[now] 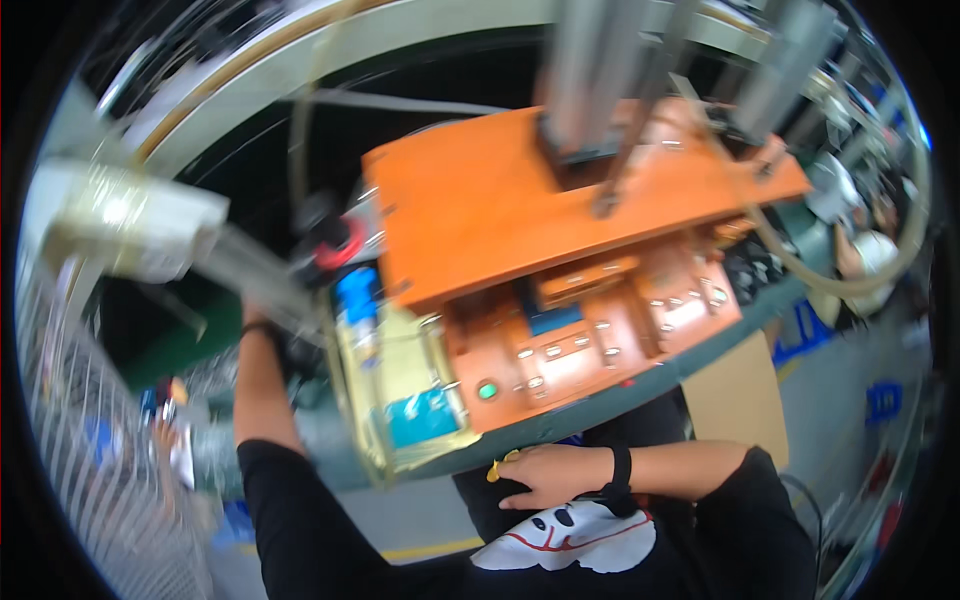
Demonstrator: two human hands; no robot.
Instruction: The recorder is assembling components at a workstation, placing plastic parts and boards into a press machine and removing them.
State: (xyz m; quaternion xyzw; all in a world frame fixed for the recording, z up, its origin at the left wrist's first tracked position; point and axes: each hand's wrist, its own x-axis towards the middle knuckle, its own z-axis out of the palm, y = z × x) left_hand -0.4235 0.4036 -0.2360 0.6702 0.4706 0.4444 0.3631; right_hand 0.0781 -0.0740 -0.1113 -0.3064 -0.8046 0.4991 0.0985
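My left arm stretches forward at the left, and its hand (256,312) reaches beside a blurred grey bar, next to dark items on the bench. Its fingers are hidden and smeared, so what it holds does not show. Close to my body, my right hand (548,474) hovers over my lap, below the bench edge. Yellow covers (497,468) sit on its fingertips; the thumb stands apart and nothing shows in its grasp. In front of me is an orange press fixture (590,350) with a green button (487,391), under a broad orange top plate (480,200).
Left of the fixture, a cream tray (385,350) bears a teal rectangle (420,417) and a blue-handled tool (357,295). Grey cylinders (585,80) rise from the plate. Cardboard (740,400) lies at the right. Other people work at both far sides.
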